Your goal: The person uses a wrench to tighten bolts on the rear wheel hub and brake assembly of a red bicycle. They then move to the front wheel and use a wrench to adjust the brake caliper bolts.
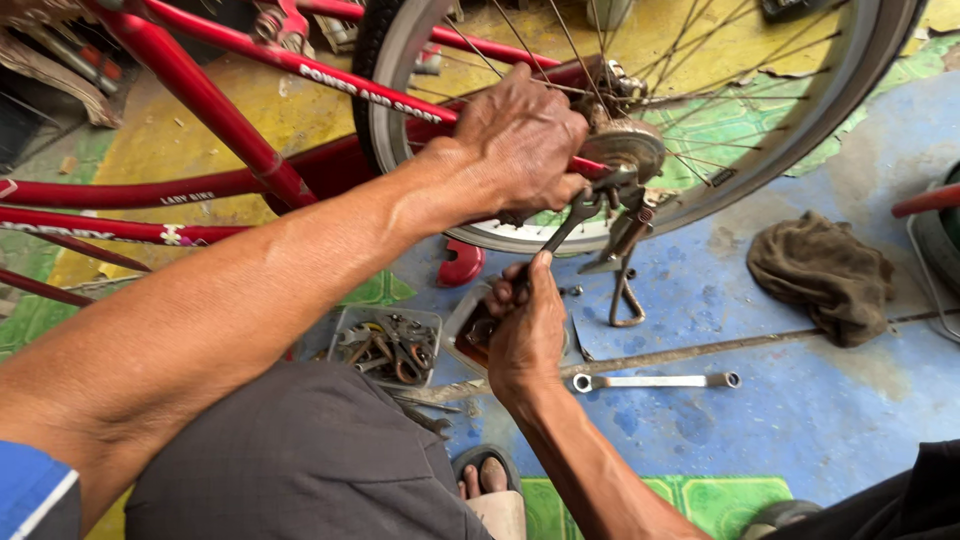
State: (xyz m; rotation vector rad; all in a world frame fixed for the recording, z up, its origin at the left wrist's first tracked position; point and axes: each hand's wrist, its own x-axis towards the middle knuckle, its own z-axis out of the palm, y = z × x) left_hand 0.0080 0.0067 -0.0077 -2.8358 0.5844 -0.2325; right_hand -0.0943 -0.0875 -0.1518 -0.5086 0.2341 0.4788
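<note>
A red bicycle [200, 90] stands with its rear wheel [800, 120] in front of me. My left hand [520, 145] grips the red frame stay right beside the rear hub [625, 150]. My right hand [525, 325] is closed around the handle of a dark spanner [565, 228], whose jaw sits on the axle nut at the hub. The kickstand [625, 285] hangs just below the hub.
A ring spanner [655, 381] lies on the blue floor next to a long metal rod [700, 350]. A small tray of loose tools [390, 345] sits by my knee. A brown rag [825, 275] lies to the right. A sandalled foot [485, 475] is below.
</note>
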